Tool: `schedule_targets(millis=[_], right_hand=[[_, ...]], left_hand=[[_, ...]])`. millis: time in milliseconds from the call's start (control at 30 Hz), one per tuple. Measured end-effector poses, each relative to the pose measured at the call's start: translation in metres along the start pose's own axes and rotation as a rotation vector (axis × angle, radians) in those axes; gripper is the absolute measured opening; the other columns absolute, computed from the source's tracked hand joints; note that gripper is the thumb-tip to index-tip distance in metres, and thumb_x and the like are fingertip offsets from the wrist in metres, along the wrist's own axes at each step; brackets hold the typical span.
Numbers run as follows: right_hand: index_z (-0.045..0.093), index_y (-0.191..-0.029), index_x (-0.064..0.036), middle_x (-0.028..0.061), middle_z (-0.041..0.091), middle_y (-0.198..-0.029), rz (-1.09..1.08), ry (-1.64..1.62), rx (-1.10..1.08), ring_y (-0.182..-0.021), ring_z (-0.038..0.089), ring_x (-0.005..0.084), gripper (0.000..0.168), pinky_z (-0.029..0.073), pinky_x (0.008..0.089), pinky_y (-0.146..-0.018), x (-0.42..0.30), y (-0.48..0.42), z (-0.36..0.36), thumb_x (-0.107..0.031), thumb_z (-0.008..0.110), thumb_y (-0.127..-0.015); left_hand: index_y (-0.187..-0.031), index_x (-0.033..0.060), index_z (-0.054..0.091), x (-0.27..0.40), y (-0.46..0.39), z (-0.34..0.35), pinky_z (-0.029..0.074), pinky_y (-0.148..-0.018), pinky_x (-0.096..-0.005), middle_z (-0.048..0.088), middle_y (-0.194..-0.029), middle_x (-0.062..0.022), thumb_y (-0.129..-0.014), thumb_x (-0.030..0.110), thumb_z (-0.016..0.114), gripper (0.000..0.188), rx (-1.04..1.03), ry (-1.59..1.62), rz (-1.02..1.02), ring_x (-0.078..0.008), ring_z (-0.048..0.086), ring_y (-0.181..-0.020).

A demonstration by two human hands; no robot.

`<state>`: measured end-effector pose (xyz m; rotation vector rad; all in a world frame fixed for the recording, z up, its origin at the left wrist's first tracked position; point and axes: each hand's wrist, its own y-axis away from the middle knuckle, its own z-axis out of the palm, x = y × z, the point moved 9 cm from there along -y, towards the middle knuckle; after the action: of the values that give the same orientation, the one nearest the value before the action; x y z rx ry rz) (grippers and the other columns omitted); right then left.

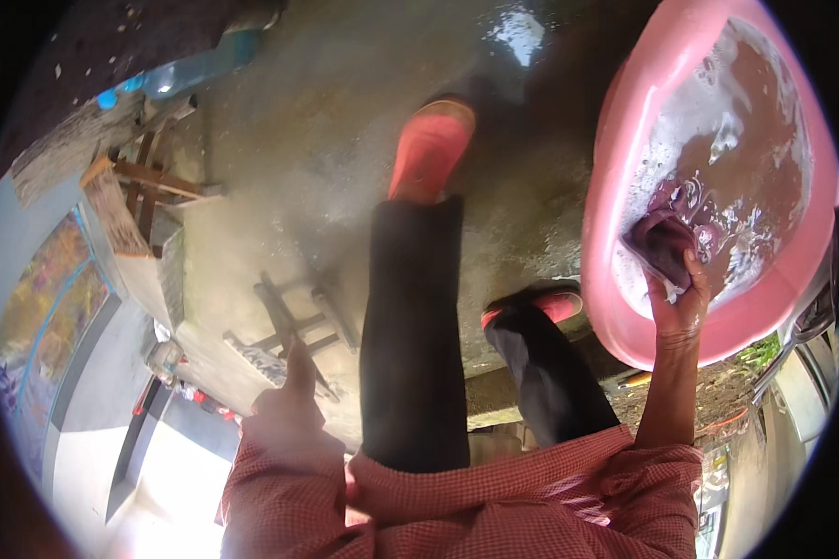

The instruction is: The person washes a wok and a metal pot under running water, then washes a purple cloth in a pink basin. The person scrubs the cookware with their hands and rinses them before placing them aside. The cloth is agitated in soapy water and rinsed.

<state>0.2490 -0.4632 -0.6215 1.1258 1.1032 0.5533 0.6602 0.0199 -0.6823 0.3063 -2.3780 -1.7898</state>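
My right hand [684, 297] grips a wet, dark purple cloth [664, 241] inside a large pink plastic tub [619, 175]. Part of the cloth lies in the cloudy, sudsy water [748, 133], so its full shape is hidden. On the other side, my left hand [295, 391] is raised with one finger stretched out and nothing visible in it. Some of its fingers are blurred and hard to make out. Behind that hand in the view, a small wooden stool [307, 321] lies on the concrete floor; I see no clear contact between them.
My feet, in red shoes [430, 150], stand on wet concrete [287, 140] left of the tub. A wooden stool-like frame [147, 189] and a blue-tinted plastic bottle [189, 73] are at the left. Soil with green plants [762, 349] lies below the tub.
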Motion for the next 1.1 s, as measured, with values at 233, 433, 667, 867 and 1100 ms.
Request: schedule_targets(millis=[233, 433, 667, 867, 1100], right_hand=[[0.055, -0.110, -0.001, 0.0103, 0.058, -0.109, -0.096, 0.086, -0.273, -0.103, 0.053, 0.0221, 0.039, 0.041, 0.0319, -0.090, -0.026, 0.004, 0.049, -0.019, 0.062, -0.076], [0.055, -0.110, -0.002, 0.0033, 0.058, -0.107, -0.197, 0.192, -0.421, -0.102, 0.051, 0.0156, 0.040, 0.043, 0.0238, -0.081, -0.050, 0.009, 0.069, -0.020, 0.063, -0.075], [0.047, -0.118, 0.001, 0.0110, 0.054, -0.114, -0.300, 0.105, -0.542, -0.105, 0.053, 0.0209, 0.044, 0.045, 0.0294, -0.086, -0.070, 0.004, 0.075, -0.021, 0.058, -0.081], [0.052, -0.115, -0.001, 0.0108, 0.057, -0.114, -0.273, -0.125, -0.475, -0.103, 0.054, 0.0213, 0.040, 0.043, 0.0320, -0.086, -0.063, 0.011, 0.038, -0.020, 0.058, -0.082], [0.053, -0.113, 0.002, 0.0118, 0.059, -0.109, -0.537, 0.038, -0.471, -0.096, 0.057, 0.0201, 0.039, 0.046, 0.0288, -0.077, -0.071, 0.078, 0.041, -0.020, 0.060, -0.081]], left_hand=[[-0.106, 0.0041, 0.059, 0.004, -0.040, -0.038, 0.040, -0.088, -0.0415, 0.059, -0.103, -0.0132, -0.079, 0.015, 0.055, 0.028, -0.120, 0.140, 0.003, -0.0269, 0.054, -0.104], [-0.104, 0.0024, 0.059, 0.007, -0.060, -0.072, 0.043, -0.085, -0.0388, 0.060, -0.098, -0.0135, -0.080, 0.014, 0.055, 0.027, -0.196, 0.247, 0.012, -0.0262, 0.056, -0.100], [-0.103, 0.0005, 0.060, -0.041, -0.092, -0.141, 0.045, -0.081, -0.0357, 0.062, -0.093, -0.0138, -0.082, 0.014, 0.055, 0.026, -0.102, 0.537, 0.227, -0.0253, 0.058, -0.096], [-0.093, 0.0057, 0.053, -0.263, -0.026, -0.402, 0.051, -0.070, -0.0308, 0.057, -0.087, -0.0036, -0.084, 0.049, 0.059, 0.044, 0.849, 2.347, 0.430, -0.0197, 0.055, -0.086], [-0.111, 0.0000, 0.045, -0.271, -0.035, -0.493, 0.054, -0.078, -0.0345, 0.051, -0.118, -0.0166, -0.087, 0.042, 0.057, 0.050, 0.800, 2.475, 0.359, -0.0270, 0.055, -0.106]])
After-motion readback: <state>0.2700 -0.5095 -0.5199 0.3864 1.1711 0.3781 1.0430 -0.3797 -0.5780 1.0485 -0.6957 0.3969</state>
